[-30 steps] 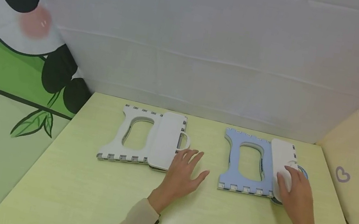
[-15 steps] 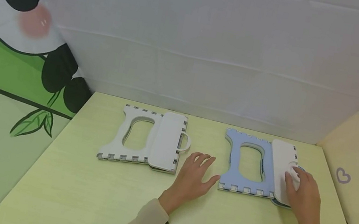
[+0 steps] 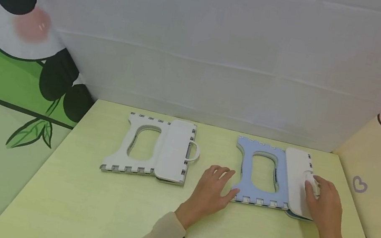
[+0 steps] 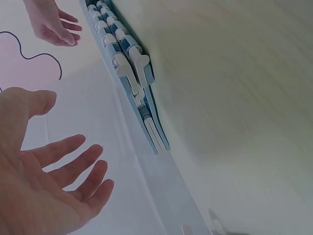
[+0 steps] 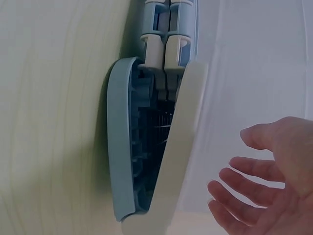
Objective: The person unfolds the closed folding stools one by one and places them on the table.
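A blue and white folding step stool (image 3: pixel 246 180) lies folded flat at the right of the table. Over its white seat panel (image 3: pixel 294 171), near the handle side, hovers my right hand (image 3: pixel 326 206). In the right wrist view that hand's fingers are loosely bent, with a gap between them and the panel. My left hand (image 3: pixel 210 192) has its fingers spread and holds nothing. Its thumb overlaps the blue stool's near left corner in the head view. A white folding step stool (image 3: pixel 121 153) lies folded to the left, its loop handle (image 3: pixel 196 154) pointing right.
Both stools lie on a pale yellow-green table (image 3: pixel 90 212). Behind it hangs a white cloth backdrop (image 3: pixel 224 57). Printed walls stand on the left and right; the right wall (image 3: pixel 371 202) runs close beside the table edge.
My left hand has moved right, from beside the white stool's handle to the blue stool's near left corner. My right hand has shifted slightly right over the white panel. Both stools stay put.
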The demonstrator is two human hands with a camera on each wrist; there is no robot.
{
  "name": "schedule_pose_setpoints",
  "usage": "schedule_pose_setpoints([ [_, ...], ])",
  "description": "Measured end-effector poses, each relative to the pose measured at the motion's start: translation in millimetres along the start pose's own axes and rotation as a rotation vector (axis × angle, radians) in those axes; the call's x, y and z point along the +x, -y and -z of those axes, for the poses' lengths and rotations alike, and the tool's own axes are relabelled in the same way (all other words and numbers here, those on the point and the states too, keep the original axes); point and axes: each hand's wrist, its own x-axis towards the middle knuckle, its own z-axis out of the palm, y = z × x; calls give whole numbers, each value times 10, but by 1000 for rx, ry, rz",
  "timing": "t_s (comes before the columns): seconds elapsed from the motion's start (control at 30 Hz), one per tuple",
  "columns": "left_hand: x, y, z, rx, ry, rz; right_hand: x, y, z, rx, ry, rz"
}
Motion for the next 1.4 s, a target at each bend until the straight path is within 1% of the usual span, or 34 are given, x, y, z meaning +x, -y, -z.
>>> schedule_pose_setpoints([
  [0.13,31,-39,-16,-10,15,-12,20,-26,10,-4,16,-22],
  [0.47,120,-121,-88,28,19,-52,72,-137,29,-23,40,-52],
  [0.7,180,-193,-141,-21,5,-77,74,-178,44,-46,98,-122],
  [0.8,195,-229,-164,-10,15,-84,69,-218,53,-47,113,-134],
  [1.03,217,-307,-230,65,57,-90,81,-303,76,-43,126,-140],
  [1.2,236,-358,-253,73,96,-82,107,-339,68,-47,153,-162],
  [1.33,241,-374,-294,68,110,-87,119,-352,58,-60,179,-181],
  [1.4,242,-379,-327,68,105,-98,120,-363,60,-61,189,-191],
])
